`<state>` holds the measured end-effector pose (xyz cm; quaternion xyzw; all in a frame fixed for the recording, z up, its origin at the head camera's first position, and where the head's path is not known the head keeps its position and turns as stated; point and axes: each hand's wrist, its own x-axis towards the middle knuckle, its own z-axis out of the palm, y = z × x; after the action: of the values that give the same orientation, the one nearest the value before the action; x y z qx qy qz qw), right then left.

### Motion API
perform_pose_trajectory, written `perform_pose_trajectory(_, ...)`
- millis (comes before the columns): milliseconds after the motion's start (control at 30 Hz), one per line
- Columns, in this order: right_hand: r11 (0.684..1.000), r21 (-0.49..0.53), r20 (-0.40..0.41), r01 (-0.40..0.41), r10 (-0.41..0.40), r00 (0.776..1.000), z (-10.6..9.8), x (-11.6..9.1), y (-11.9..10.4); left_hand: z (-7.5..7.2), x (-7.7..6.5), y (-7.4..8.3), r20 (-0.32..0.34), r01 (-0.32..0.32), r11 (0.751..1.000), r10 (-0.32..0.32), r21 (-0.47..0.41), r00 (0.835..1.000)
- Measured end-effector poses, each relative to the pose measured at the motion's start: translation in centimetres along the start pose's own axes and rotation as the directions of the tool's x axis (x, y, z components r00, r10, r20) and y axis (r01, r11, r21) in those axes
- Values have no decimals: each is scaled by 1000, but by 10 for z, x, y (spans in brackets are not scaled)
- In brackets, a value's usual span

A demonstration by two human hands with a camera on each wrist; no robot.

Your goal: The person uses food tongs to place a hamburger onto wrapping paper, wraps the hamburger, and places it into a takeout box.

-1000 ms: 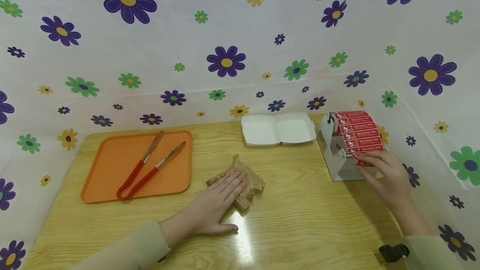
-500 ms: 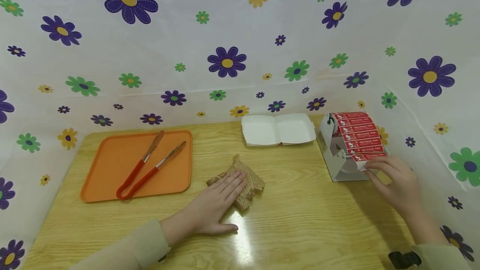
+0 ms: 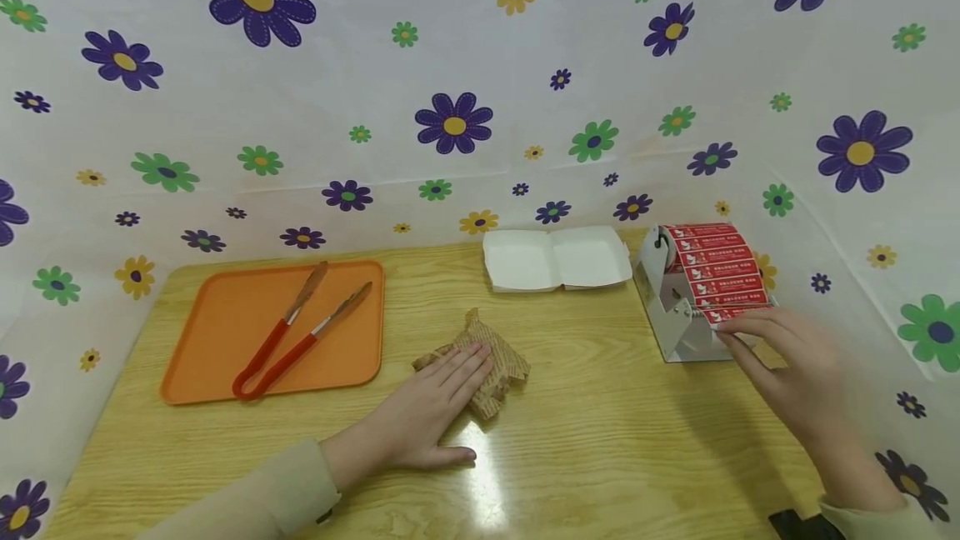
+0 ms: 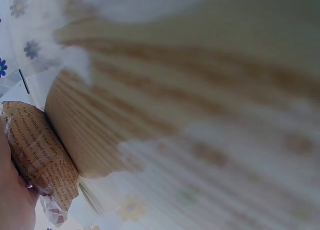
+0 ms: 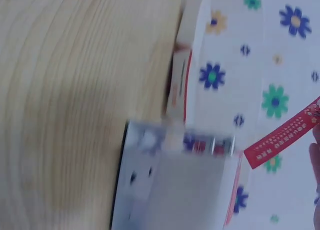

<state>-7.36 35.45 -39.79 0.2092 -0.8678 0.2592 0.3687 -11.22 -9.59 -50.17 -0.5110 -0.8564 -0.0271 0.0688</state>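
Observation:
My left hand (image 3: 416, 415) lies with fairly straight fingers over a crumpled brown printed paper wrapper (image 3: 506, 357) on the table. In the left wrist view the same wrapper (image 4: 42, 150) shows lines of print under the hand (image 4: 12, 195); what is inside it, if anything, is hidden. On the right, my right hand (image 3: 795, 373) is at the front of a metal label dispenser (image 3: 678, 327) carrying a roll of red labels (image 3: 720, 261). Between its thumb and fingers it pinches a red label (image 5: 280, 140), which sticks out from the fingers in the right wrist view.
An open white takeaway box (image 3: 558, 258) sits at the table's back edge, left of the dispenser. Red-handled tongs (image 3: 277, 357) lie across an orange tray (image 3: 225, 315) on the left. A flowered curtain (image 3: 360, 90) surrounds the back and sides of the wooden table (image 3: 600, 440).
My right hand draws the label end down and to the right, showing white backing, then shifts slightly back left and up at the dispenser's front. The left hand and wrapper stay still.

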Motion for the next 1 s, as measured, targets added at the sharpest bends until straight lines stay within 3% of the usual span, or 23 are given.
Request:
perform_pose_trajectory(167, 967, 253, 136, -23, -12, 991, 31, 17, -18, 1, 0, -1, -3, -3, 1000, 3, 13, 1000)
perform_pose_trajectory(333, 934, 350, 271, -76, -24, 962, 70, 30, -33, 1, 0, -1, -3, -3, 1000, 3, 13, 1000)
perform_pose_trajectory(400, 915, 386, 347, -119, -24, 938, 86, 36, -38, 0, 0, -1, 6, 1, 1000, -1, 10, 1000)
perform_pose_trajectory(533, 859, 453, 512, -237, -34, 858, 117, 48, -46, 0, -1, -1, 19, 8, 1000, -8, 5, 1000)
perform_pose_trajectory(633, 830, 474, 586, -294, -48, 809, 139, 57, -53, 0, -1, -1, 27, 9, 1000, -9, 3, 1000)
perform_pose_trajectory(867, 812, 477, 683, -338, -100, 724, 176, 74, -65, 1, -1, -3, 40, 11, 1000, -11, 11, 999)
perform_pose_trajectory(1000, 806, 468, 717, -362, -106, 689, 192, 80, -70, 2, -1, -3, 46, 12, 1000, -13, 15, 999)
